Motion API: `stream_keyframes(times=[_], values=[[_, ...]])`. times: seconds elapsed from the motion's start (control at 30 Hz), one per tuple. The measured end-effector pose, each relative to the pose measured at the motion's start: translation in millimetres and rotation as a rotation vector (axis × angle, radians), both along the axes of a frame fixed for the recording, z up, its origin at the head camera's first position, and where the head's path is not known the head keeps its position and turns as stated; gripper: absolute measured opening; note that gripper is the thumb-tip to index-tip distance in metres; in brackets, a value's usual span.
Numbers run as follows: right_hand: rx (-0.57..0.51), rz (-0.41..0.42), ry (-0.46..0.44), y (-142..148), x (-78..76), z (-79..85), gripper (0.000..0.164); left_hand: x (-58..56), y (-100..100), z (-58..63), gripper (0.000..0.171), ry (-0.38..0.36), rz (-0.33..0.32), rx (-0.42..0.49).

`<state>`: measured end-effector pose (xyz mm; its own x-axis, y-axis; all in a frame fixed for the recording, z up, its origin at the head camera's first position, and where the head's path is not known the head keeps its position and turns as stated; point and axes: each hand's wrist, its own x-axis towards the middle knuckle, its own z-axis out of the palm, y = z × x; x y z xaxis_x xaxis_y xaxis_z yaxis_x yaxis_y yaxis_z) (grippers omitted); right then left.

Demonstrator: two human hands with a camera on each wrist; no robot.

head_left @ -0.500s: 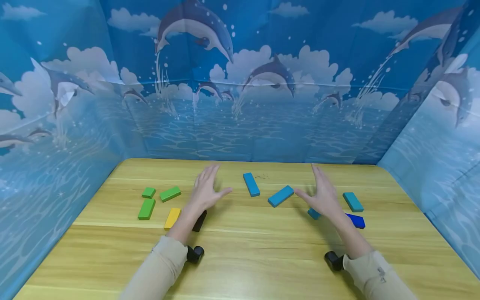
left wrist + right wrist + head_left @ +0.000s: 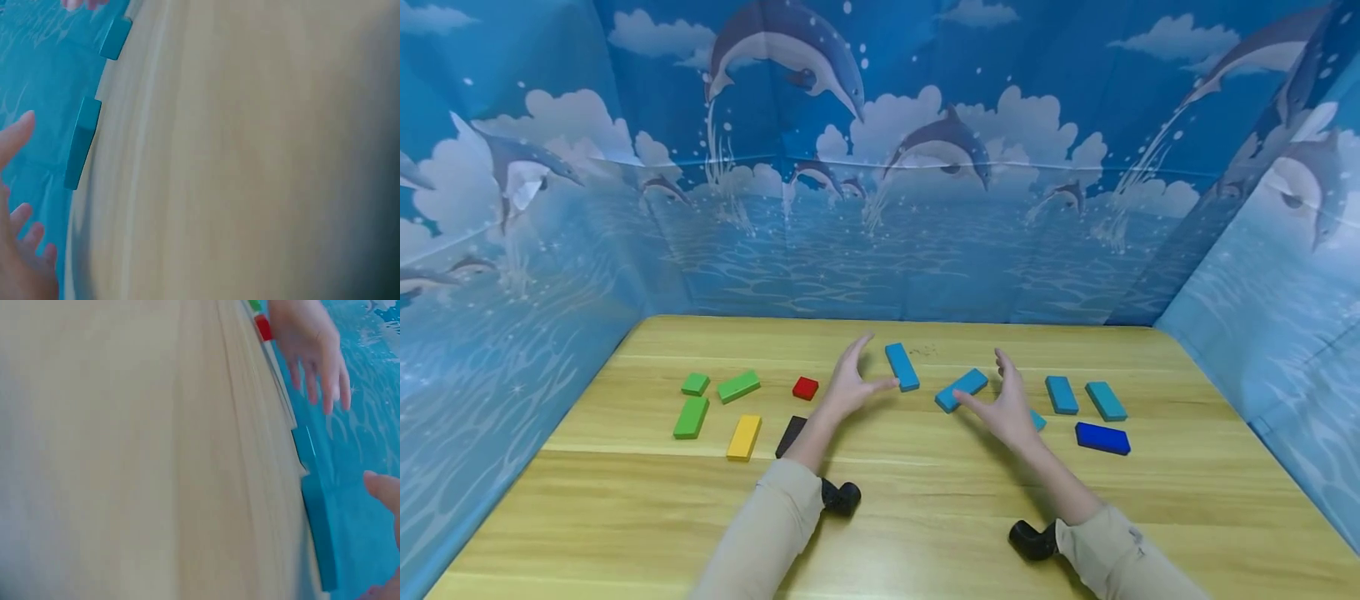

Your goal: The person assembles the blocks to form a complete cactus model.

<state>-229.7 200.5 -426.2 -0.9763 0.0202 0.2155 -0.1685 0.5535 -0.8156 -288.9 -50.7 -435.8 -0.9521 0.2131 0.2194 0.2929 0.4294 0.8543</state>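
Observation:
My left hand (image 2: 851,389) is held over the table with thumb and fingers spread. Its thumb tip overlaps the lower end of a light blue block (image 2: 902,367) in the head view. Opposite it, my right hand (image 2: 1006,408) is spread too, its thumb overlapping a second light blue block (image 2: 972,382) that lies slanted. Neither hand has anything in its grasp. Partly hidden behind the right hand is another light blue block (image 2: 1037,420). A black block (image 2: 791,435) is partly covered by the left forearm, and a small red block (image 2: 806,388) lies left of the left hand.
Green blocks (image 2: 691,417) and a yellow block (image 2: 744,437) lie at the left. On the right are a blue block (image 2: 1062,395), a teal block (image 2: 1106,401) and a dark blue block (image 2: 1102,438). A dolphin-print curtain (image 2: 895,250) borders the wooden table (image 2: 925,533).
Both hands have moved inward, toward each other. The red block and a blue block at the right, hidden before, now show. The blocks seem to lie where they were.

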Motion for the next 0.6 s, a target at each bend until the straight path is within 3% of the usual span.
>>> stream_keyframes(times=[0.33, 0.6], values=[[0.035, -0.03, -0.062, -10.0, -3.0, -15.8, 0.103, -13.8, 6.2, -12.2, 0.087, 0.024, -0.058, -0.049], [0.094, -0.03, -0.09, -11.9, -4.2, -19.4, 0.102, -24.3, 8.0, -15.0, 0.089, 0.065, -0.113, -0.202]])
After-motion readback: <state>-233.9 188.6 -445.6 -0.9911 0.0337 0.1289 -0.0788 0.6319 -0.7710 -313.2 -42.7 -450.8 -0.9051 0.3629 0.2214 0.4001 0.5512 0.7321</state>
